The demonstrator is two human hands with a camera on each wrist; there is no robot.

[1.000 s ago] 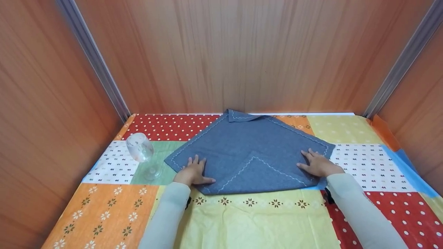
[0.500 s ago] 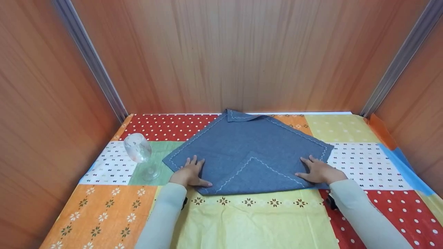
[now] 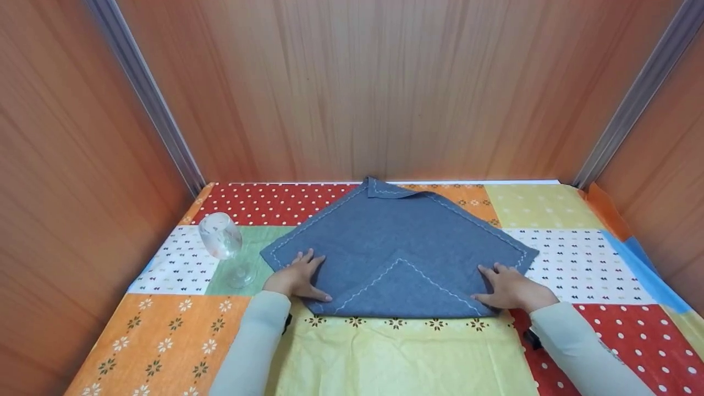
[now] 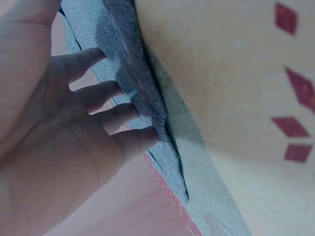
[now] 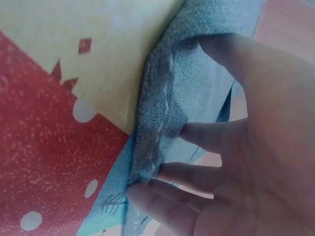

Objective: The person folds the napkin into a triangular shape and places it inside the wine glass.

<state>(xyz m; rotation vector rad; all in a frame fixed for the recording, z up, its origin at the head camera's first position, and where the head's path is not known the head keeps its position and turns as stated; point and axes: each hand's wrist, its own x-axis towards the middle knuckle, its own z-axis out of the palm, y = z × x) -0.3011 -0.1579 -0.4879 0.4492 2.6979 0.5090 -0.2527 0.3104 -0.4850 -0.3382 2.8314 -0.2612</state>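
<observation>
A grey-blue cloth (image 3: 385, 231) with pale zigzag stitching along its borders lies folded on the table, a triangular flap showing at its near side. My left hand (image 3: 296, 276) rests on the cloth's left front part with spread fingers; in the left wrist view its fingertips (image 4: 147, 137) touch the cloth near an edge. On the right front part lies my right hand (image 3: 514, 289), fingers spread and thumb apart. The right wrist view shows its fingertips (image 5: 140, 194) against the stitched border. At the cloth's far side a small corner (image 3: 385, 190) is folded over.
A clear stemmed glass (image 3: 221, 236) stands left of the cloth, a short way from my left hand. A patchwork-patterned tablecloth (image 3: 407, 357) covers the table. Wood-look panels (image 3: 352, 88) rise behind and at both sides.
The cloth's near edge has come slightly towards me, and its far corner has shifted a little to the right. Both hands have moved slightly outward and nearer, still spread on the cloth.
</observation>
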